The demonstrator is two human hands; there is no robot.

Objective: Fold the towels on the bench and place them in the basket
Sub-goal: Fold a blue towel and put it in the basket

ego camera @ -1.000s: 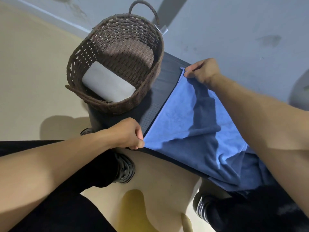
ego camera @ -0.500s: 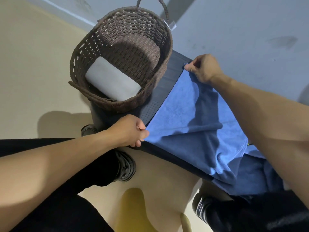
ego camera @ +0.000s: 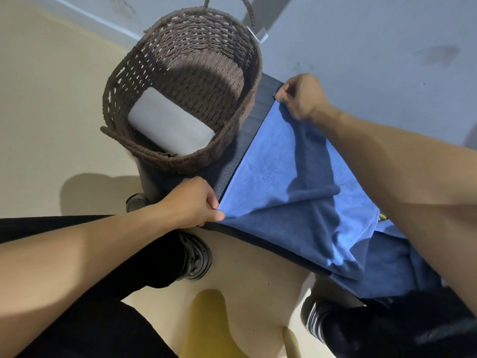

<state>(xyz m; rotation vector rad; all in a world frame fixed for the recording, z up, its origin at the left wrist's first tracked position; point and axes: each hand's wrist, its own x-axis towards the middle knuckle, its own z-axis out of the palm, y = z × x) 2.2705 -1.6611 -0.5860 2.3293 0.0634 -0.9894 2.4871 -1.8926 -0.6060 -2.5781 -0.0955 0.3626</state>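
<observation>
My left hand (ego camera: 192, 202) is pinching the near corner of the blue towel (ego camera: 278, 182), which is lying spread over the dark bench (ego camera: 245, 130). Further out, my right hand (ego camera: 300, 98) is pinching the far corner. Basket (ego camera: 124, 81) is sitting at the bench's left end, with a folded white towel (ego camera: 167, 127) inside.

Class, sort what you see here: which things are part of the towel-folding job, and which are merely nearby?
Part of the job: blue towel, wicker basket, white folded towel inside it, bench, left hand, right hand.

Merely nearby: black shoes, yellow object on the floor.
</observation>
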